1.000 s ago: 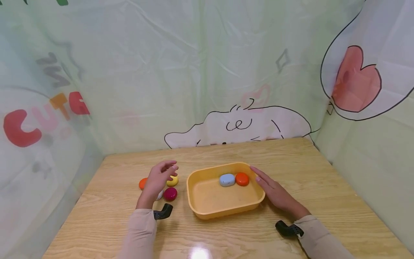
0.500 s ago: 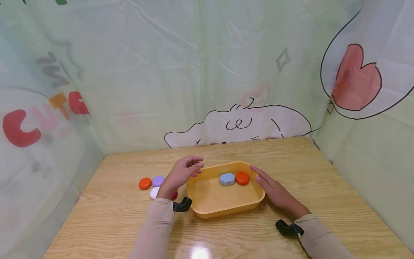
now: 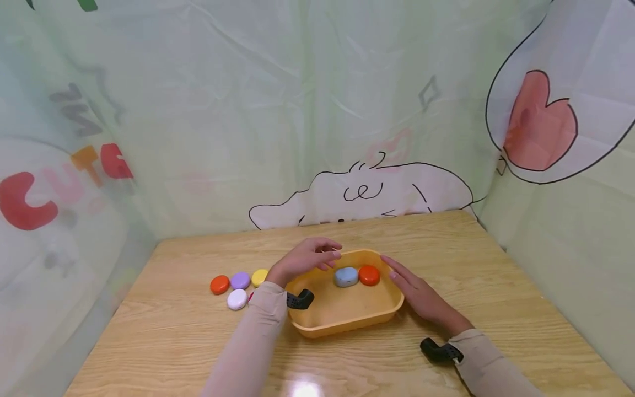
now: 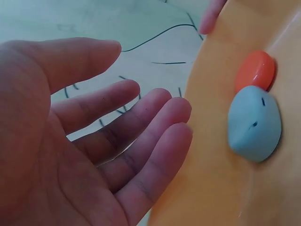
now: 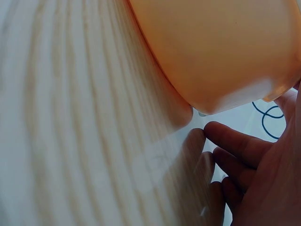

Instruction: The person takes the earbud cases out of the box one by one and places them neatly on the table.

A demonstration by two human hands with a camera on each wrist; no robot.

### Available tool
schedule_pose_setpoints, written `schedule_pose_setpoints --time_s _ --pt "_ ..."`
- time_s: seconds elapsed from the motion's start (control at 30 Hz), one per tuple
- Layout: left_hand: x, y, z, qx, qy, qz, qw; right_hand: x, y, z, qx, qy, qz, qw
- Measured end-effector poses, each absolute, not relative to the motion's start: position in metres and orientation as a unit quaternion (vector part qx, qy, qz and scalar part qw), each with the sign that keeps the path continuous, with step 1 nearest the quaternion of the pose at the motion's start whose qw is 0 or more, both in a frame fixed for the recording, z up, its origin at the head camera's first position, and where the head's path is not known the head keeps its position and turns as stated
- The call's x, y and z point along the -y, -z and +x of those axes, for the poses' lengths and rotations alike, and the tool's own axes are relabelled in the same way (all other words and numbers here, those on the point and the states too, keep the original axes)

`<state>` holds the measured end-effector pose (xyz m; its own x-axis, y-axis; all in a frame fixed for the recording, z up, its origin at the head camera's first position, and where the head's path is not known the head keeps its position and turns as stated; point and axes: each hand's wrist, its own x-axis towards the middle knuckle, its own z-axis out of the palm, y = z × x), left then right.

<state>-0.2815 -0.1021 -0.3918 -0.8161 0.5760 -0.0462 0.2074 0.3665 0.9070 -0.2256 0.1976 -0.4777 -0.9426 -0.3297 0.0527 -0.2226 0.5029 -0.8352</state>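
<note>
My left hand (image 3: 306, 259) hovers over the left back part of a yellow-orange plastic tray (image 3: 347, 326). Its fingers are loosely bent with nothing between them, as the left wrist view also shows for the hand (image 4: 127, 141). Inside the tray, near the back, a light blue rounded case (image 3: 346, 277) with a small slot and dark dot lies against a glossy orange-red rounded piece (image 3: 369, 275). My right hand (image 3: 421, 296) rests along the tray's right wall with extended fingers, the thumb at the rim. From the right wrist, the tray's outer wall (image 5: 216, 52) appears beside the fingers.
Left of the tray, several rounded pieces lie on the wooden table (image 3: 163, 342): orange-red (image 3: 220, 284), purple (image 3: 240, 280), yellow (image 3: 259, 277) and white (image 3: 237, 299). A crimson one is mostly hidden behind my left forearm. A printed curtain (image 3: 223, 110) stands behind the table.
My left hand has moved right, from above the loose pieces to over the tray, uncovering the orange-red, purple and white pieces. My right hand stays at the tray's right side.
</note>
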Motion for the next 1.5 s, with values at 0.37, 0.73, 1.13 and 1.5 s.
schedule_pose_setpoints --time_s 0.37,0.73,1.13,1.5 --pt "0.07 0.407 -0.288 -0.811 -0.473 0.281 0.2 -0.197 0.475 -0.226 -0.868 0.466 -0.165 0.049" --pt "0.04 0.415 -0.286 -0.854 -0.408 0.289 0.141 -0.196 0.474 -0.225 -0.875 0.455 -0.161 0.042" --pt "0.03 0.424 -0.281 -0.871 -0.391 0.264 0.14 -0.198 0.476 -0.225 -0.876 0.456 -0.153 0.048" --pt "0.032 0.436 -0.287 -0.854 -0.401 0.288 0.164 -0.198 0.478 -0.227 -0.869 0.463 -0.164 0.05"
